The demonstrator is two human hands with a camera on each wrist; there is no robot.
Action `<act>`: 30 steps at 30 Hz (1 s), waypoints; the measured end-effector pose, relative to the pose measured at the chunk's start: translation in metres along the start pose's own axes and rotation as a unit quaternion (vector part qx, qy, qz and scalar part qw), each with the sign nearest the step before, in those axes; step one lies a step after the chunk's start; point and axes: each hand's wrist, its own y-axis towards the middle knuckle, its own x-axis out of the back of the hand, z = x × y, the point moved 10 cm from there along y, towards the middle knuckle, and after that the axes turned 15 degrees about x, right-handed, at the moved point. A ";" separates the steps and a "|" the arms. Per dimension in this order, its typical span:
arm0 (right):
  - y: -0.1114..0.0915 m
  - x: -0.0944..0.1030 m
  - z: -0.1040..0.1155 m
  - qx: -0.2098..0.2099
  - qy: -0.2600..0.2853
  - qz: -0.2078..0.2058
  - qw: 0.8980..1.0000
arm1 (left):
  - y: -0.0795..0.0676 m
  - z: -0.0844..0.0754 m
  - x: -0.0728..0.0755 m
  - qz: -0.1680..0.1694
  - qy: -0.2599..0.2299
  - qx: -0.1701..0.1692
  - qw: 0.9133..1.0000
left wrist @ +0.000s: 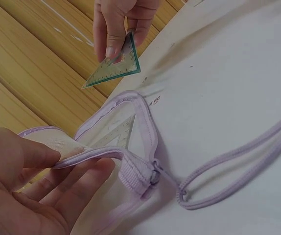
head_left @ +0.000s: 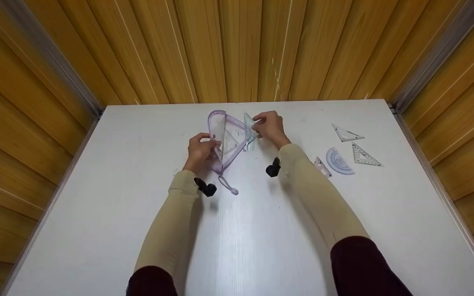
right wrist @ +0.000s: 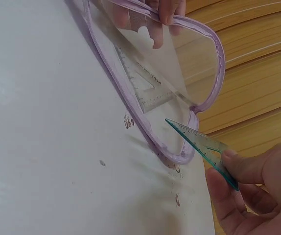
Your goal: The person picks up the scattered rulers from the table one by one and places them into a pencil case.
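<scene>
A clear pouch with a lilac zip edge (head_left: 234,158) lies unzipped on the white table, its upper flap lifted. My left hand (head_left: 199,150) pinches that flap's edge between thumb and fingers; the left wrist view shows this grip close up. Inside the pouch lies a clear set square (right wrist: 152,100). Just right of the pouch, my right hand (head_left: 270,126) holds a small set square with a green edge (right wrist: 204,152) between thumb and fingers. One sharp corner of it points at the pouch opening in the right wrist view. A lilac wrist loop (left wrist: 228,171) hangs off the zip end.
To the right on the white table (head_left: 109,185) lie a blue-tinted protractor (head_left: 339,161), a clear set square (head_left: 346,135), another one (head_left: 365,156), and a small pinkish piece (head_left: 322,167) partly behind my right sleeve. Wood-patterned walls (head_left: 237,49) stand behind and at both sides.
</scene>
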 end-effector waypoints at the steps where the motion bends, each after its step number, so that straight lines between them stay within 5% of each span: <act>1: 0.001 -0.003 0.000 0.002 -0.001 0.000 1.000 | 0.000 0.000 0.000 0.002 0.000 -0.001 1.000; 30: 0.008 -0.059 0.009 0.030 -0.037 0.013 0.999 | -0.002 -0.001 -0.001 0.001 -0.008 -0.003 1.000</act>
